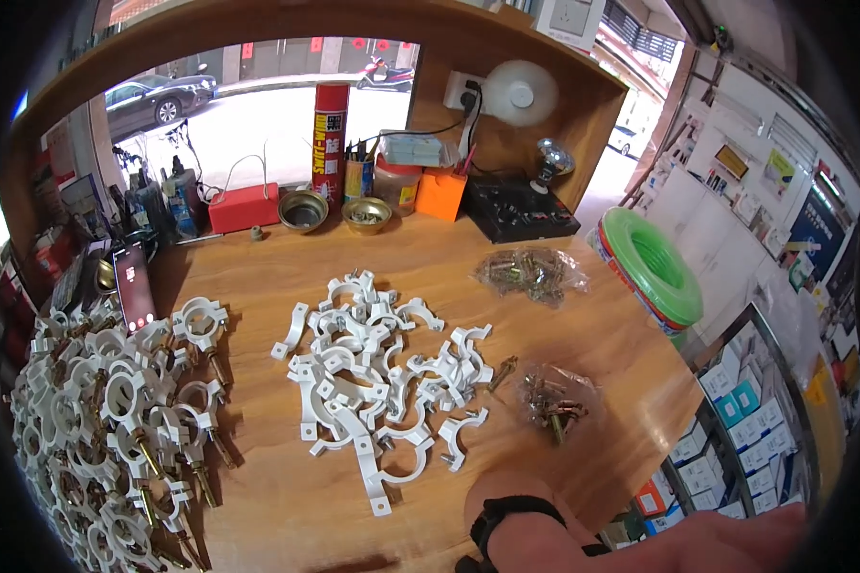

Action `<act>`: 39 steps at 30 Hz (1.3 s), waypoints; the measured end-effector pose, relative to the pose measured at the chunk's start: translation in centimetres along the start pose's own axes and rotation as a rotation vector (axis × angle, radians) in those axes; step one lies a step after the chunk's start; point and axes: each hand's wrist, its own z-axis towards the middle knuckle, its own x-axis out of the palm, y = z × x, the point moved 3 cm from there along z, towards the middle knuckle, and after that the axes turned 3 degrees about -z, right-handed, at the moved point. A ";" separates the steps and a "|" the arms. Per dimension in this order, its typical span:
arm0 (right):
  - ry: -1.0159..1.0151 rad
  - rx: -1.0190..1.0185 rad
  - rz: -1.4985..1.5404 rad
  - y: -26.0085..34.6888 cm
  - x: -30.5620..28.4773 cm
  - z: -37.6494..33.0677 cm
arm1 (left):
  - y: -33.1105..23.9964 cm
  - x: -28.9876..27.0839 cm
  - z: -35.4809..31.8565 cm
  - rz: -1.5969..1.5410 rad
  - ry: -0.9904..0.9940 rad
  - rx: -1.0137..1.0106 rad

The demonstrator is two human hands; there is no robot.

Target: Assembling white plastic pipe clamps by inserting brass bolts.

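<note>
Gleaming brassy amid crumpled clear plastic (pixel 588 390), the bolts (pixel 564 413) lie beyond the blurred right hand (pixel 683 549), to its left; white curved clamps (pixel 368 382) spread farther left. Whether it grips anything, I cannot tell.

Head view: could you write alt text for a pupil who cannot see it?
White clamp pieces lie heaped on a wooden table, between a larger pile of bolted white rings at left and two clear bags of metal fasteners at right. A black-strapped arm shows at lower right.
</note>
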 end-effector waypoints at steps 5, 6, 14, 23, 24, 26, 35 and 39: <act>0.009 0.046 0.015 0.1 -0.4 0.3 | 0.1 -0.1 0.0 -0.015 0.021 -0.010; 0.016 0.054 0.020 0.1 -0.4 0.4 | 0.1 -0.1 0.0 -0.015 0.026 -0.006; 0.031 0.087 0.022 0.1 -0.2 0.6 | 0.2 -0.2 0.0 -0.007 0.034 0.005; 0.097 0.054 0.035 1.1 -0.1 -0.9 | 0.3 -0.3 0.2 -0.032 0.038 0.002; 0.106 0.082 0.037 1.1 -0.2 -0.8 | 0.3 -0.3 0.2 -0.037 0.035 -0.002; 0.124 0.096 0.030 1.0 -0.3 -0.5 | 0.2 -0.2 0.2 -0.030 0.030 -0.006; 0.192 0.126 0.075 0.9 -0.6 0.0 | 0.3 -0.2 0.1 -0.022 0.027 -0.016; 0.169 0.047 0.065 1.0 -0.7 -0.7 | 0.2 -0.3 0.1 -0.005 0.027 -0.009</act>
